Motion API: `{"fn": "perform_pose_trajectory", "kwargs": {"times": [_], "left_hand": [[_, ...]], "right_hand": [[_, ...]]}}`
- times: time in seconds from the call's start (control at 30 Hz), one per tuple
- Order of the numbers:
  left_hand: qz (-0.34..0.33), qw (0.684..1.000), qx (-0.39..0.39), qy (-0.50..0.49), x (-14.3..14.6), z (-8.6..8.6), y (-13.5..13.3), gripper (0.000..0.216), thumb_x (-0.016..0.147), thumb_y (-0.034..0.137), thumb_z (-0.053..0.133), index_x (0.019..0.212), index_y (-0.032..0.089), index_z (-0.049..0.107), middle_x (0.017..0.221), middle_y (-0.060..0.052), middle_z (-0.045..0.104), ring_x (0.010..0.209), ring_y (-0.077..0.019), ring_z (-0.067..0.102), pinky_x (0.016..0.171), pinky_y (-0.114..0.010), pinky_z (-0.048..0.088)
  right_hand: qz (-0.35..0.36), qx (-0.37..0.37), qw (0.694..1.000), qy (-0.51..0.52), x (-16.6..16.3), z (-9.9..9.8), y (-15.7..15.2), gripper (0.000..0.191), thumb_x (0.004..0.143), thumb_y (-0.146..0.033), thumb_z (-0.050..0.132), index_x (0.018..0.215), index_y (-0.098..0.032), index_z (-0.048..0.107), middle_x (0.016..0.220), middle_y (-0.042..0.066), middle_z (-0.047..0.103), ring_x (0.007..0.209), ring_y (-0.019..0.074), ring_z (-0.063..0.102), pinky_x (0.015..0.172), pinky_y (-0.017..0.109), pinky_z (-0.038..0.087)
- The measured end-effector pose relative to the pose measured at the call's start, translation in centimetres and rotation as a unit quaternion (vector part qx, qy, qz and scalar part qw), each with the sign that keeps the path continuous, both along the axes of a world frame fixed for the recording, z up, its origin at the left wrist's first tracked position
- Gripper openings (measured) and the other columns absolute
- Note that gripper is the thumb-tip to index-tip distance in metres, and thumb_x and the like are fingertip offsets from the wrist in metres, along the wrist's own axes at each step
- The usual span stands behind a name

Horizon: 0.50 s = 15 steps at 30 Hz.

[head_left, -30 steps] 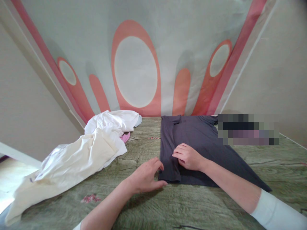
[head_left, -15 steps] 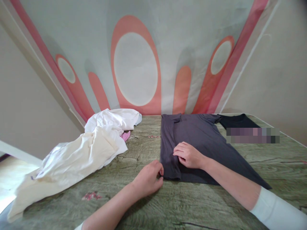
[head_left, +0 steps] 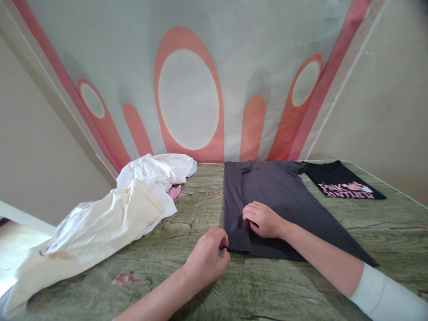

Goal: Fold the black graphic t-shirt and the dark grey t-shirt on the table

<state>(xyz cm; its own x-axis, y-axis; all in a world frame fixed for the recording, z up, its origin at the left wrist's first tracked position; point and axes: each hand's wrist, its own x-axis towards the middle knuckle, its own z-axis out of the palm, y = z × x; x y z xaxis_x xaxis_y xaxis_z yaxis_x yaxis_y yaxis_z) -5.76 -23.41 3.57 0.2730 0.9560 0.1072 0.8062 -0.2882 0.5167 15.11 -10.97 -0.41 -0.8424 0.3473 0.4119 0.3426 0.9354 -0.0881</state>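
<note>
A dark grey T-shirt [head_left: 281,196] lies flat on the green patterned surface [head_left: 187,285], its left side folded inward. My left hand [head_left: 207,258] pinches the shirt's near left corner, fingers closed on the hem. Pressing down on the folded strip just right of that corner is my right hand [head_left: 262,219], fingers together and lying flat on the cloth.
A heap of white and cream garments [head_left: 110,214] with a bit of pink cloth [head_left: 174,191] lies to the left. A black T-shirt with pink lettering [head_left: 341,183] lies at the far right. A wall with orange ovals [head_left: 189,98] rises behind.
My left hand went from open beside the shirt's corner to closed on it. My right hand stayed on the fold.
</note>
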Motion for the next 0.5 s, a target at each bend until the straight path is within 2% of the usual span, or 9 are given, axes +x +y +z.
{"fn": "perform_pose_trajectory", "kwargs": {"times": [0.1,0.27,0.5], "left_hand": [[0.003,1.0,-0.002,0.004,0.1,0.1,-0.1,0.018,0.061,0.005,0.041,0.073,0.018,0.042,0.07,0.001,0.046,0.065,-0.0124,0.043,0.059,-0.022,0.03],[-0.009,0.998,-0.055,0.02,0.0,-0.7,-0.2,0.02,0.062,0.005,0.039,0.075,0.019,0.043,0.06,0.003,0.043,0.056,-0.0114,0.041,0.054,-0.022,0.026],[-0.019,0.995,-0.082,0.055,0.1,-0.5,-0.2,0.019,0.062,0.005,0.041,0.075,0.019,0.043,0.062,0.003,0.046,0.056,-0.0118,0.043,0.052,-0.021,0.027]], "right_hand": [[0.003,0.0,1.0,-0.005,0.0,0.0,-0.1,0.014,0.074,-0.011,0.045,0.08,-0.017,0.056,0.083,0.007,0.058,0.077,0.0174,0.047,0.072,0.03,0.034],[0.009,-0.008,1.0,-0.008,0.0,-0.1,0.0,0.015,0.071,-0.009,0.045,0.078,-0.017,0.056,0.083,0.007,0.058,0.077,0.0171,0.048,0.072,0.03,0.034],[0.008,-0.039,0.999,0.014,0.2,-0.2,0.0,0.02,0.07,-0.007,0.046,0.082,-0.018,0.058,0.085,0.006,0.059,0.077,0.0166,0.05,0.073,0.03,0.037]]}}
